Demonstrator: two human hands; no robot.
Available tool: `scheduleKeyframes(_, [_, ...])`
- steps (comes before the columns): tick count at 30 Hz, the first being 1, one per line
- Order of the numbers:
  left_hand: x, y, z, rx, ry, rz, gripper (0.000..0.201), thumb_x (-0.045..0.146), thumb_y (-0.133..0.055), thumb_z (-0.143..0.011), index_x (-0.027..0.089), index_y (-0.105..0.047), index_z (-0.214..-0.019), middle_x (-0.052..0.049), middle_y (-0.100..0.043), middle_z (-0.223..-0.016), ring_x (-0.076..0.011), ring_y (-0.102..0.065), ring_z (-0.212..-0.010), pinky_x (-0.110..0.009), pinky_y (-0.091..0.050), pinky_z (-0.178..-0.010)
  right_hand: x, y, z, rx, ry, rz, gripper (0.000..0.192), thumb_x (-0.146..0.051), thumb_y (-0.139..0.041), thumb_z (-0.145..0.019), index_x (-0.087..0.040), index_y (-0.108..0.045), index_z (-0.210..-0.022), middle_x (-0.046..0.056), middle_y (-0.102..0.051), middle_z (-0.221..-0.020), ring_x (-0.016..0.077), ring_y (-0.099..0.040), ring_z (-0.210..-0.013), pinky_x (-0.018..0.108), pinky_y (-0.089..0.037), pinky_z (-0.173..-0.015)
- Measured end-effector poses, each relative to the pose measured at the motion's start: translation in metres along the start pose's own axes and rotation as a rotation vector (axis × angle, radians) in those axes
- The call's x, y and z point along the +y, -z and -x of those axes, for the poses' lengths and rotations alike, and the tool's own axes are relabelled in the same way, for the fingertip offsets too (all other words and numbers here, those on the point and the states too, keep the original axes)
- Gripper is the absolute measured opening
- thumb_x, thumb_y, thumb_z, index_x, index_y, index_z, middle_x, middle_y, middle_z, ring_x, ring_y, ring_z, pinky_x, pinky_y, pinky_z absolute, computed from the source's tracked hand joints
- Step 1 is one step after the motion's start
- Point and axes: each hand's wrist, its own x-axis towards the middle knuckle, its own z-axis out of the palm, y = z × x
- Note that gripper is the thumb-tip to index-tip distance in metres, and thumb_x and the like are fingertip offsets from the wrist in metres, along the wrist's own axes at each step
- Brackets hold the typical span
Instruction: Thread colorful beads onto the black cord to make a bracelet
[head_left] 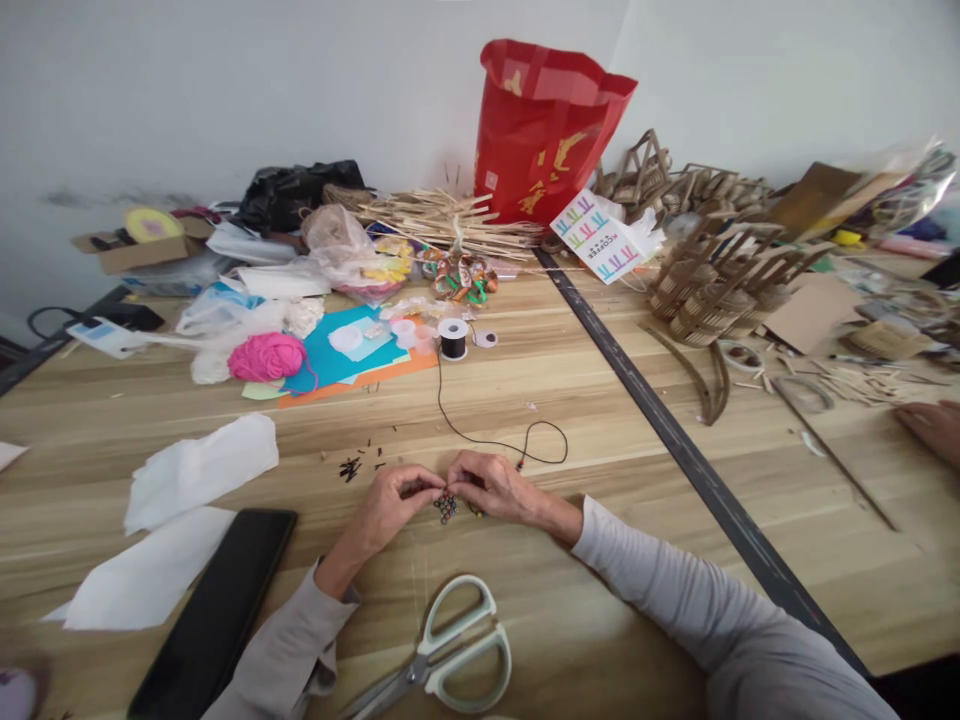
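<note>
Wooden table (570, 420), light-grained, set against a pale wall and crossed by a dark strip (675, 440) running from the rear centre to the near right. At the near centre, the left hand (394, 503) and the right hand (491, 487) are brought together fingertip to fingertip, both pinched on a small cluster of coloured beads (446, 507) held just above the table. A black cord (487, 435) is seen looping from beside the right hand back to a black thread spool (453, 338) further up the table. Small dark bits (351, 467) are scattered just left of the left hand. Pale-handled scissors (442, 650) lie near the front edge, between the two grey sleeves. A black flat case (217, 610) and white paper sheets (195, 470) are placed at the near left. A pink yarn ball (266, 357) rests on blue and orange paper behind them. A red bag (544, 130) is stood against the wall, with bundled sticks (442, 220) to its left and woven cardboard baskets (712, 280) to its right. Another person's hand (934, 430) is laid on the table at the far right edge.
</note>
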Motion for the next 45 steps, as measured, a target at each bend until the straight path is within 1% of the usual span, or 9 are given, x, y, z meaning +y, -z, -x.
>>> scheduleKeyframes(13, [-0.0037,0.0003,0.0001,-0.008,-0.013,0.019,0.011,0.021,-0.068,-0.071,0.013,-0.073,-0.076,-0.006,-0.073,-0.072,-0.0170,-0.065,-0.066,-0.025,-0.051,-0.063,-0.0014,-0.0001,-0.0001,-0.011,-0.015,-0.007,0.007,-0.017,-0.056,-0.086,-0.013,-0.059,-0.082,-0.001,-0.054,-0.068,0.0079,-0.047,-0.058,0.018,-0.036,-0.055])
scheduleKeyframes(32, [0.0042,0.0005,-0.0001,-0.003,-0.024,-0.001,0.010,0.023,-0.070,-0.070,0.013,-0.073,-0.071,-0.006,-0.073,-0.067,-0.0169,-0.065,-0.063,-0.025,-0.051,-0.061,-0.0005,0.0001,0.0001,-0.018,0.000,-0.004,0.007,-0.019,-0.056,-0.087,-0.013,-0.060,-0.083,-0.001,-0.054,-0.069,0.0082,-0.046,-0.058,0.018,-0.035,-0.055])
scheduleKeyframes(38, [0.0029,0.0003,0.0003,-0.002,-0.013,0.011,0.009,0.021,-0.070,-0.070,0.013,-0.073,-0.072,-0.005,-0.073,-0.067,-0.0168,-0.064,-0.063,-0.025,-0.050,-0.061,0.0007,-0.0011,0.0001,-0.008,0.002,0.002,0.006,-0.017,-0.057,-0.085,-0.014,-0.060,-0.082,-0.001,-0.055,-0.069,0.0080,-0.047,-0.058,0.018,-0.036,-0.056])
scheduleKeyframes(45, [0.0026,0.0004,0.0000,0.001,-0.017,0.001,0.008,0.021,-0.069,-0.070,0.013,-0.071,-0.072,-0.005,-0.072,-0.067,-0.0164,-0.064,-0.063,-0.025,-0.050,-0.061,0.0021,-0.0025,-0.0002,-0.004,0.007,-0.015,0.007,-0.019,-0.060,-0.085,-0.013,-0.062,-0.082,-0.001,-0.057,-0.068,0.0079,-0.047,-0.057,0.018,-0.036,-0.055])
